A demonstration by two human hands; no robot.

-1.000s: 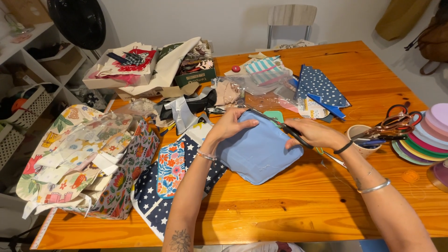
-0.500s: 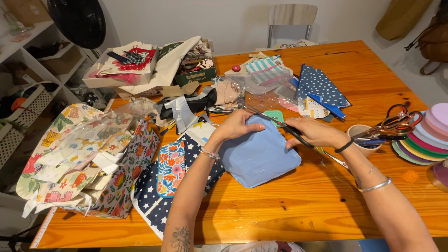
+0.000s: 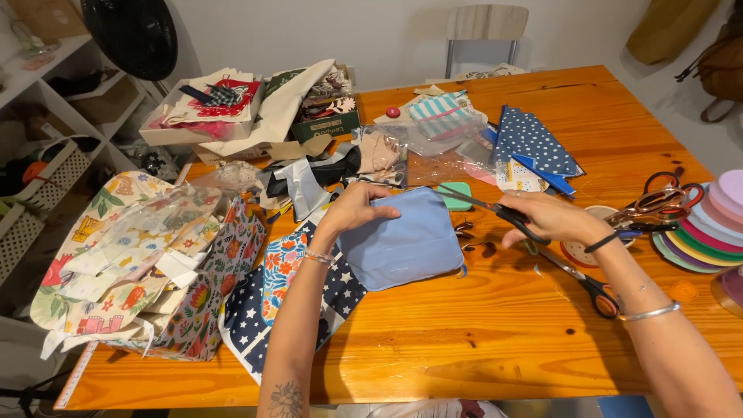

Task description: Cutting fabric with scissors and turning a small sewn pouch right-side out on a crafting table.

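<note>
A light blue fabric piece (image 3: 406, 248) lies on the wooden table (image 3: 495, 348). My left hand (image 3: 352, 210) pinches its upper left edge. My right hand (image 3: 546, 218) holds black-handled scissors (image 3: 495, 210), their blades pointing left over the fabric's top right corner. Another pair of scissors (image 3: 580, 279) lies on the table just under my right wrist.
Floral fabric piles (image 3: 131, 263) and a navy star fabric (image 3: 255, 317) lie at left. Boxes of fabric scraps (image 3: 232, 108) sit at the back. A stack of coloured round pieces (image 3: 712, 224), more scissors (image 3: 662, 203) and a small bowl (image 3: 584, 244) are at right. Blue dotted fabric (image 3: 530, 139) lies beyond.
The blue fabric has been pulled slightly left and flattened. My right hand has lifted off it and moved right with the scissors.
</note>
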